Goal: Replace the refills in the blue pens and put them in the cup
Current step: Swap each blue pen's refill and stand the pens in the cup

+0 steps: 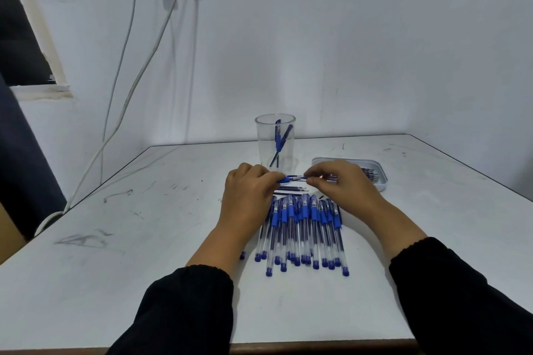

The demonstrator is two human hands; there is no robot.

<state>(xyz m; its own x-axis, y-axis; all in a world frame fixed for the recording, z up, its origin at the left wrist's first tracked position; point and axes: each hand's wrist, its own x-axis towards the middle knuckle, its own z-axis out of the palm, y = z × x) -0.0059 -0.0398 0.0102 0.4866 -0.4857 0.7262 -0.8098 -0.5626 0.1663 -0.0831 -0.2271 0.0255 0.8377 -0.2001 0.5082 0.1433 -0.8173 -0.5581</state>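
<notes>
Both hands hold one blue pen (pixel 292 179) level above the table. My left hand (pixel 248 193) grips its blue grip end, and my right hand (pixel 337 184) pinches the clear barrel end between thumb and fingers. Below them lies a row of several blue pens (pixel 305 230) with clear barrels, caps pointing toward me. Loose refills (pixel 291 189) lie on the table just under the held pen. A clear plastic cup (pixel 275 140) stands behind the hands with two blue pens upright inside.
A shallow white tray (pixel 375 170) with more refills sits at the right, partly hidden by my right hand. The white table (pixel 144 239) meets the wall at the back. Cables (pixel 124 112) hang down the wall at the left.
</notes>
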